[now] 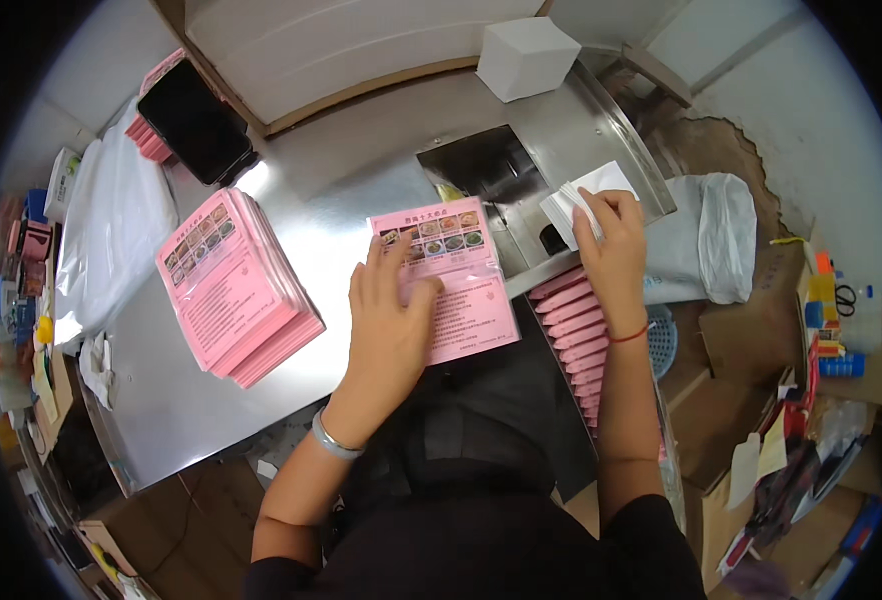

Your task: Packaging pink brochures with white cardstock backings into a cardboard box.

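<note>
A pink printed packet (476,325) with rows of small food pictures lies at the table's front edge. My left hand (386,325) rests over its left side with the fingers spread. My right hand (613,255) pinches a small stack of white paper napkins (603,182) between thumb and fingers, above the right side of the rectangular opening (491,165) in the metal table. To the left stands a thick pile of similar pink packets (231,290). Below my right forearm, more pink packets (573,335) sit in a slanted row.
On the metal table (311,200), a black phone-like device (196,120) stands at the back left beside white plastic film (111,220). At the far right corner is a white box (528,58). A pale bag (706,235) and a blue basket (661,340) are beyond the right edge.
</note>
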Action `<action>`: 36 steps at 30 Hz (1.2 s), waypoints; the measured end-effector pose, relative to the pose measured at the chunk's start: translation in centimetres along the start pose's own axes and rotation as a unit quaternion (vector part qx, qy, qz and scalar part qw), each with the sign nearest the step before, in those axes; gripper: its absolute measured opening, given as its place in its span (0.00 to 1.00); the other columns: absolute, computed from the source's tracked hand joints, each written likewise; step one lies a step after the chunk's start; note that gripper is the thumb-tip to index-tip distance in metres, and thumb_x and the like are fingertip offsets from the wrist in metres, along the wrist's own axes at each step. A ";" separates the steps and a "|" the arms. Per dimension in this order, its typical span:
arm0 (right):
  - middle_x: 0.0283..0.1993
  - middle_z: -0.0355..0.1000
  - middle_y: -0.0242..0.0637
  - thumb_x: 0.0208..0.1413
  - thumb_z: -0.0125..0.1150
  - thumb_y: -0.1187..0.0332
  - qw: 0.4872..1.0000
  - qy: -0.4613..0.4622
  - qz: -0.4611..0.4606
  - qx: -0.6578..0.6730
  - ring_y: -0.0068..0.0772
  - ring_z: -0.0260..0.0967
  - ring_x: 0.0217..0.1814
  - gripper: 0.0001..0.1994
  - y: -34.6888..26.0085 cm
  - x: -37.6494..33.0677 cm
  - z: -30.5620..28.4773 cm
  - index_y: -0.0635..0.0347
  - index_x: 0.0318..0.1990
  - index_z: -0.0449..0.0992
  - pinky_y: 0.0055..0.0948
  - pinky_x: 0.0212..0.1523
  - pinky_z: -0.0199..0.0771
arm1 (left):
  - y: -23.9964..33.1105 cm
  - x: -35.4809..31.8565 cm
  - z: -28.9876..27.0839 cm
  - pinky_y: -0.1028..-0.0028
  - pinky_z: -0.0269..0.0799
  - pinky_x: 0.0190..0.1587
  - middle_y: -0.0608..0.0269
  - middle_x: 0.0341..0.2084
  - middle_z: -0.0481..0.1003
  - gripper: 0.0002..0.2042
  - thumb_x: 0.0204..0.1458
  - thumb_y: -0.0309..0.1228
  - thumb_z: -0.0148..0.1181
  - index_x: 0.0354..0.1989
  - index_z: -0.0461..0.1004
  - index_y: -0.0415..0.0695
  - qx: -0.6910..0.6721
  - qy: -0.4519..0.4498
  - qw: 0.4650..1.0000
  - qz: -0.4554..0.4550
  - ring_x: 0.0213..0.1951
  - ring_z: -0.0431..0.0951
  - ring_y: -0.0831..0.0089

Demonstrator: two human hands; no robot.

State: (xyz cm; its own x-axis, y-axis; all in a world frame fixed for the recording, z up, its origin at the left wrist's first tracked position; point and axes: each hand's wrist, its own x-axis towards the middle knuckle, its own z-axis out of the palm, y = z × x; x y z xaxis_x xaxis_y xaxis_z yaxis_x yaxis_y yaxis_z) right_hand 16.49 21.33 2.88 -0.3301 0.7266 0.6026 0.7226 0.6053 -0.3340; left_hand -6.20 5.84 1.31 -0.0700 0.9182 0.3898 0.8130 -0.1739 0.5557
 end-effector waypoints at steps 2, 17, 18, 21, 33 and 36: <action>0.40 0.70 0.41 0.51 0.63 0.74 1.000 -0.017 -0.024 -0.002 0.44 0.66 0.43 0.12 -0.4 0.2 -0.5 0.65 0.43 0.80 0.38 0.44 0.69 | -0.4 -0.3 0.2 0.50 0.52 0.67 0.44 0.62 0.62 0.21 0.50 0.25 0.60 0.53 0.63 0.40 0.156 -0.070 0.984 0.046 0.66 0.59 0.46; 0.57 0.72 0.42 0.50 0.54 0.77 0.986 0.001 -0.147 0.077 0.49 0.68 0.57 0.17 -4.4 -2.2 0.1 0.62 0.49 0.78 0.43 0.57 0.65 | -0.8 0.1 -1.5 0.50 0.56 0.64 0.45 0.61 0.64 0.25 0.44 0.30 0.63 0.54 0.72 0.42 0.082 -0.098 0.991 0.040 0.65 0.60 0.48; 0.54 0.74 0.39 0.51 0.55 0.75 0.976 -0.080 -0.186 0.084 0.46 0.71 0.54 0.18 -7.6 -4.8 1.2 0.56 0.50 0.79 0.45 0.57 0.68 | -1.1 0.3 -2.4 0.52 0.56 0.61 0.49 0.62 0.64 0.29 0.40 0.33 0.67 0.56 0.71 0.42 0.089 -0.104 0.990 0.021 0.63 0.62 0.50; 0.52 0.72 0.37 0.52 0.52 0.71 0.934 -0.191 -0.275 0.127 0.43 0.70 0.54 0.16 -9.6 -4.7 2.2 0.50 0.48 0.80 0.60 0.64 0.58 | -2.3 0.2 -2.1 0.52 0.55 0.60 0.48 0.63 0.61 0.30 0.36 0.32 0.71 0.53 0.70 0.42 0.106 -0.095 0.990 0.008 0.61 0.62 0.50; 0.41 0.69 0.44 0.52 0.58 0.77 0.994 0.036 0.001 -0.105 0.46 0.64 0.47 0.12 -1.5 -1.1 1.8 0.69 0.44 0.78 0.43 0.50 0.67 | -1.0 0.0 -0.5 0.30 0.51 0.60 0.47 0.64 0.57 0.27 0.41 0.34 0.70 0.55 0.74 0.54 0.148 -0.110 0.979 0.093 0.67 0.54 0.40; 0.41 0.69 0.43 0.51 0.59 0.76 0.992 0.009 -0.019 -0.127 0.47 0.64 0.44 0.12 -0.6 -0.8 2.0 0.69 0.44 0.79 0.41 0.48 0.67 | -0.9 4.0 -1.4 0.41 0.57 0.56 0.48 0.52 0.65 0.29 0.35 0.50 0.72 0.46 0.76 0.46 0.236 -0.052 0.970 0.036 0.59 0.62 0.49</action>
State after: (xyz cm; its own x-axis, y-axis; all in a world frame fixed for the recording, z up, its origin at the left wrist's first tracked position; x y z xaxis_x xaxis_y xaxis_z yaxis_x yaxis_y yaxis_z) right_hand 15.10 20.99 1.15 -0.3517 0.6973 0.6245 0.8397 0.5299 -0.1189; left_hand -8.01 9.14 3.44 0.0358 0.9447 0.3258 0.9894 -0.0795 0.1218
